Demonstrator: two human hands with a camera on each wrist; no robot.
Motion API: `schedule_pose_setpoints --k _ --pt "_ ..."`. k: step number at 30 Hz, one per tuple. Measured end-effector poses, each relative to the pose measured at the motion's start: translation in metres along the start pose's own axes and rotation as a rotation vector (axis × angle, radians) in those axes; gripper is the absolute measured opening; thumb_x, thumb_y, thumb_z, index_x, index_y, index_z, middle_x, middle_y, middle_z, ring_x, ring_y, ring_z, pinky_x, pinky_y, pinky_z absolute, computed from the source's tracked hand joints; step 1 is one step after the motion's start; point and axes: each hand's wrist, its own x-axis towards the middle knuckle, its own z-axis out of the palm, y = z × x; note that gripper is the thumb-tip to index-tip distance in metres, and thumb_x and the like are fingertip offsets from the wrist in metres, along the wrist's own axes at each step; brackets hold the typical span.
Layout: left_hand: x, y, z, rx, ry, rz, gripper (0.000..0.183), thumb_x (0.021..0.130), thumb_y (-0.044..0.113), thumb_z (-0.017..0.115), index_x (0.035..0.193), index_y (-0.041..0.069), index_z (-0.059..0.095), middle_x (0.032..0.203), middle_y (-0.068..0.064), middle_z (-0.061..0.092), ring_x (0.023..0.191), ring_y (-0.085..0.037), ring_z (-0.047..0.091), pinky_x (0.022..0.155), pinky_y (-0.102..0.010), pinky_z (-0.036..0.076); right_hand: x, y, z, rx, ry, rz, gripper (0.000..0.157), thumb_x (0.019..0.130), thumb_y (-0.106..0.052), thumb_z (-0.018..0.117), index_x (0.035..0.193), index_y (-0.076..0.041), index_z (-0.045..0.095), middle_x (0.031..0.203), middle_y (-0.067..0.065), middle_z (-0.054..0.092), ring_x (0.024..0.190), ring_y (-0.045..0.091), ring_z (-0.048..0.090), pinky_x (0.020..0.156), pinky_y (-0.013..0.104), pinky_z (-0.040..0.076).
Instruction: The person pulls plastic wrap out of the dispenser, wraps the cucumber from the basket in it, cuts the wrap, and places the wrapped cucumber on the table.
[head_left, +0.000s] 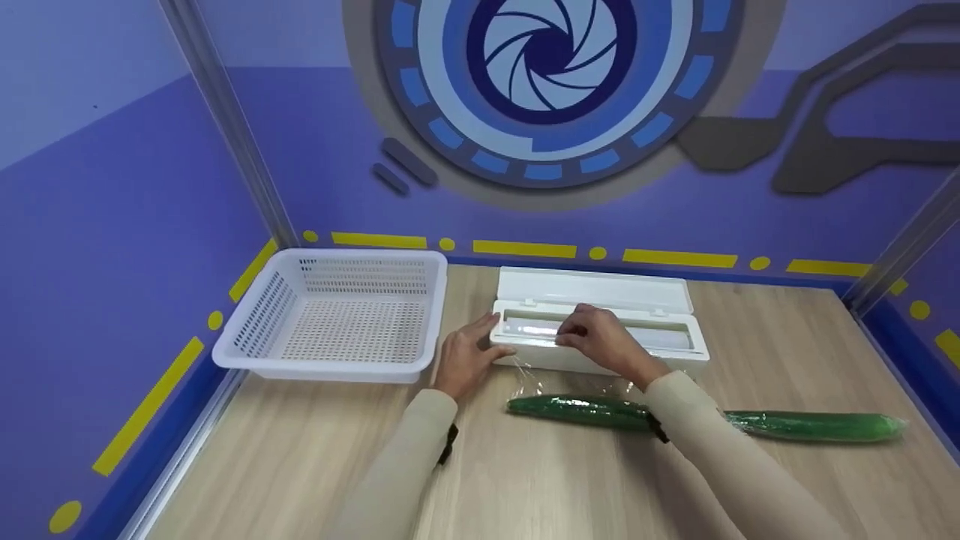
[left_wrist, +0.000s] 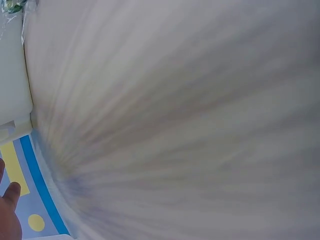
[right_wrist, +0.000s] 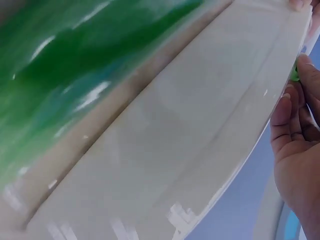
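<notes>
My left hand grips the left end of a white cling film dispenser, thumb at the front and fingers at the side. Its lid is tipped back, and a roll of film shows inside. Over the opening, my right hand pinches a small green slider at the dispenser's edge. Clear film runs from the dispenser's front down to a cucumber. Another green length, a film-covered cucumber, shows right of my right forearm, which hides the stretch between them.
A white perforated plastic basket stands left of the dispenser, near the left wall. The wooden table meets a blue and purple printed wall behind. Metal posts mark the corners.
</notes>
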Motion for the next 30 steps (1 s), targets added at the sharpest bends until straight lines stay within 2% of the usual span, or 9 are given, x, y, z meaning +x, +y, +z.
schedule_pose_setpoints --k 7,11,20,30 --pt "-0.002 -0.005 -0.004 0.010 0.022 0.029 0.069 0.082 0.036 0.089 0.139 0.002 0.068 0.140 -0.020 0.064 0.130 -0.034 0.063 0.111 -0.043 0.047 -0.018 0.015 -0.014 -0.008 0.032 -0.026 0.005 0.093 -0.007 0.082 0.096 -0.004 0.080 0.087 -0.002 0.064 0.081 0.014 0.061 0.071 0.030 0.054" --pt "-0.002 -0.005 -0.004 0.013 0.022 0.023 0.069 0.082 0.037 0.088 0.139 0.003 0.068 0.141 -0.020 0.064 0.130 -0.034 0.063 0.111 -0.044 0.047 -0.025 0.021 -0.019 -0.014 0.052 -0.026 0.005 0.093 -0.006 0.082 0.097 -0.003 0.080 0.087 -0.002 0.063 0.080 0.013 0.061 0.071 0.030 0.054" --pt "-0.001 -0.002 -0.003 0.002 0.012 0.000 0.070 0.082 0.035 0.089 0.140 0.003 0.067 0.141 -0.020 0.063 0.131 -0.035 0.062 0.112 -0.043 0.046 -0.031 0.026 -0.024 -0.057 0.052 -0.098 0.005 0.095 -0.003 0.079 0.099 0.000 0.078 0.088 0.000 0.063 0.079 0.014 0.062 0.071 0.031 0.057" --pt "0.000 -0.002 0.000 0.015 0.015 0.025 0.069 0.082 0.035 0.089 0.139 0.003 0.069 0.140 -0.021 0.064 0.130 -0.034 0.063 0.111 -0.043 0.047 -0.040 0.029 -0.027 -0.112 0.052 -0.097 0.006 0.095 0.001 0.078 0.100 -0.001 0.076 0.090 0.000 0.061 0.080 0.013 0.060 0.070 0.034 0.056"
